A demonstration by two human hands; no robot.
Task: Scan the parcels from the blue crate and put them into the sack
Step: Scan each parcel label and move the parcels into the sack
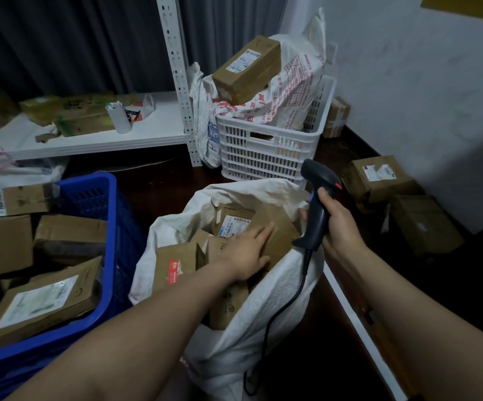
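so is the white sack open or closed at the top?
Open. The white woven sack gapes at the top, brown cardboard parcels show inside, and the left hand rests flat on one.

The sack (277,285) opens upward, with parcels (173,264) filling it near the rim. The blue crate (110,241) crowds its left, a white crate (263,157) stands behind, and a barcode scanner (318,204) is over its right rim.

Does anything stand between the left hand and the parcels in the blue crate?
Only the side wall of the blue crate, rising between the left hand, in the sack, and the parcels. Its top is open, so the hand could probably pass over.
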